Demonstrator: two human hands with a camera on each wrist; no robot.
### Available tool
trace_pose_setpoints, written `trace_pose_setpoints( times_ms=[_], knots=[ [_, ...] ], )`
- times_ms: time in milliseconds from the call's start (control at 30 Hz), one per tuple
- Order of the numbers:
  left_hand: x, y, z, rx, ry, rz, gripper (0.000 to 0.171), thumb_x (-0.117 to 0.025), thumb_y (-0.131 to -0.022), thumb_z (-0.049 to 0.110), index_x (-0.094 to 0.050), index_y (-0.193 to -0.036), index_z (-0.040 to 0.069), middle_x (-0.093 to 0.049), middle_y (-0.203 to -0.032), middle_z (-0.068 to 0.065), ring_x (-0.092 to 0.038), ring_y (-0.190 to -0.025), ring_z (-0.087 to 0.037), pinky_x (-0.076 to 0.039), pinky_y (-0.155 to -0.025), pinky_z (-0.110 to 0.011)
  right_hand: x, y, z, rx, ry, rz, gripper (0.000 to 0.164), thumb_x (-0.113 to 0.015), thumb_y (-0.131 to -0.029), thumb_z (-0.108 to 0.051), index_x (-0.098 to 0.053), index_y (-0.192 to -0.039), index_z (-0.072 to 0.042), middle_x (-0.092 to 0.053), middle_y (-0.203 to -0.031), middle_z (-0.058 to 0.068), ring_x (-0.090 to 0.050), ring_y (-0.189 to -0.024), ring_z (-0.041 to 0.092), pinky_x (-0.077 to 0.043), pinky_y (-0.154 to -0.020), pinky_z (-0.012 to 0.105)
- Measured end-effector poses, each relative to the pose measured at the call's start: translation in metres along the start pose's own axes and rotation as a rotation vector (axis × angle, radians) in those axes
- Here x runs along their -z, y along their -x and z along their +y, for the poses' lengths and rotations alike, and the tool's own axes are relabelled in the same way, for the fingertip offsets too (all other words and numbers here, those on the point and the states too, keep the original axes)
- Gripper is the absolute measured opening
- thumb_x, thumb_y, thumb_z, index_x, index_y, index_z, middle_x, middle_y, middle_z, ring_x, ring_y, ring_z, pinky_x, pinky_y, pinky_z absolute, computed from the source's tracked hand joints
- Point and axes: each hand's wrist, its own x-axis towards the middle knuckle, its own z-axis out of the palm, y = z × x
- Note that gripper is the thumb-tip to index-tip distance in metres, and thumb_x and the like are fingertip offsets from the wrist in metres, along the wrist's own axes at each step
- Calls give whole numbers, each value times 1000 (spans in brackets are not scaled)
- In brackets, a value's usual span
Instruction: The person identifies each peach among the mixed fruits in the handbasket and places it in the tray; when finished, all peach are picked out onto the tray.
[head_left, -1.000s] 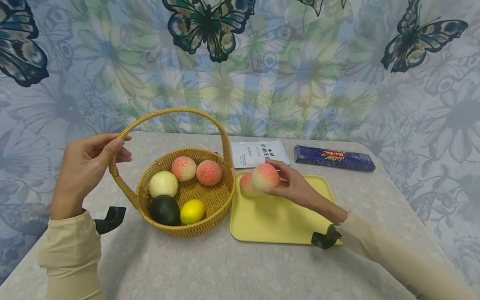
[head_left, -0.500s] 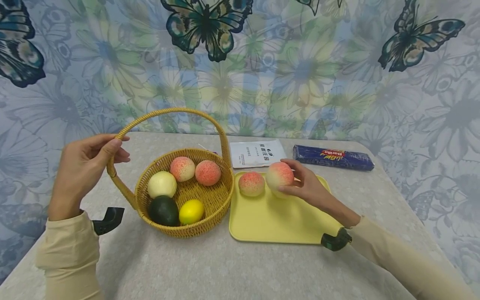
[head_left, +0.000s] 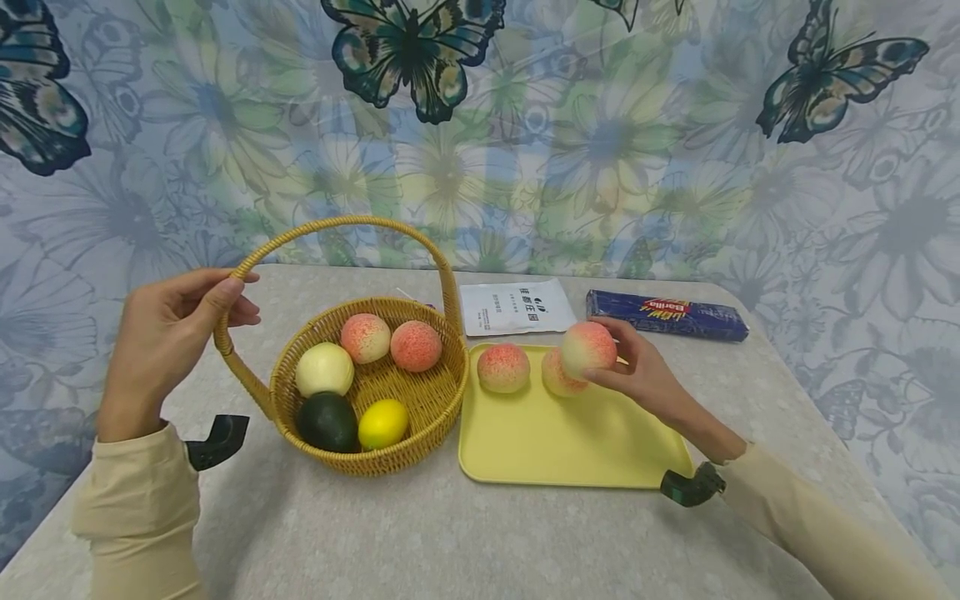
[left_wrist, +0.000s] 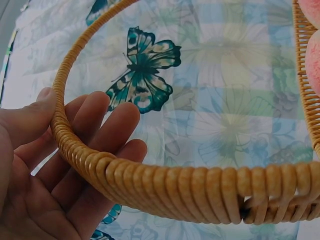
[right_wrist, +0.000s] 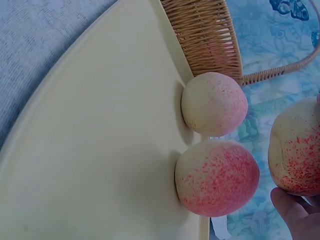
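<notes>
My left hand (head_left: 176,333) pinches the handle (left_wrist: 105,170) of a wicker basket (head_left: 442,433) between thumb and fingers. Inside the basket lie two peaches, a pale round fruit (head_left: 324,369), a dark green oval fruit (head_left: 327,422) and a lemon (head_left: 383,423). My right hand (head_left: 637,371) grips a peach (head_left: 588,350) above the back of a yellow tray (head_left: 555,450). Two more peaches rest on that tray: one at the back left (head_left: 503,367), the other partly covered by the held peach. In the right wrist view, the gripped peach (right_wrist: 297,150) sits at the right edge, thumb beneath it.
Behind the tray lie a white printed packet (head_left: 516,308) and a dark blue Barilla box (head_left: 667,316). The basket stands close against the tray's left side. A butterfly-patterned cloth (head_left: 525,167) hangs behind the table (head_left: 420,533).
My right hand has carried its peach rightward over the tray, bringing the peach at the back left into full view. The left hand stays on the handle.
</notes>
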Motion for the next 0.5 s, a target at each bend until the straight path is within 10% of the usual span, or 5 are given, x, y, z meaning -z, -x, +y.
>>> trace_pose_setpoints(
  times_ms=[500],
  knots=[
    [0, 0, -1, -1, -2, -2, 19, -59, -95, 12, -68, -108, 2, -70, -72, 8, -67, -68, -3, -52, -64, -12, 19, 3, 19, -25, 30, 60, 67, -68, -87, -3, -33, -144, -2, -43, -137, 16, -55, -110, 6, -53, -83, 21]
  ],
)
